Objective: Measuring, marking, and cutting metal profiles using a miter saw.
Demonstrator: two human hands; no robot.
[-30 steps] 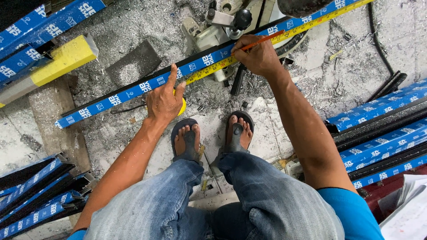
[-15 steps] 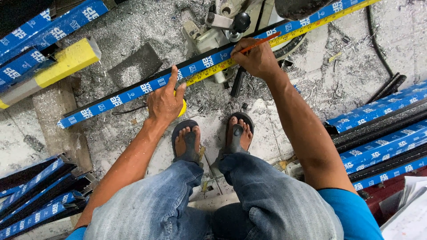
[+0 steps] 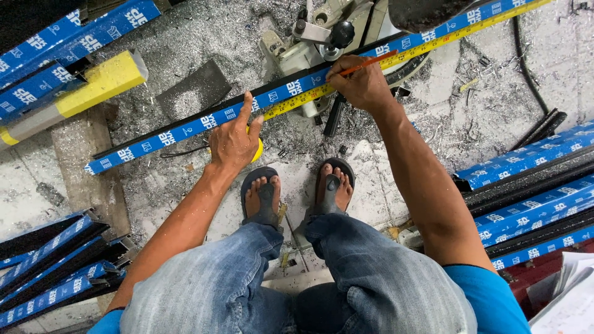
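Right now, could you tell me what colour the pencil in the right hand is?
Red-orange pencil, seen in the head view.
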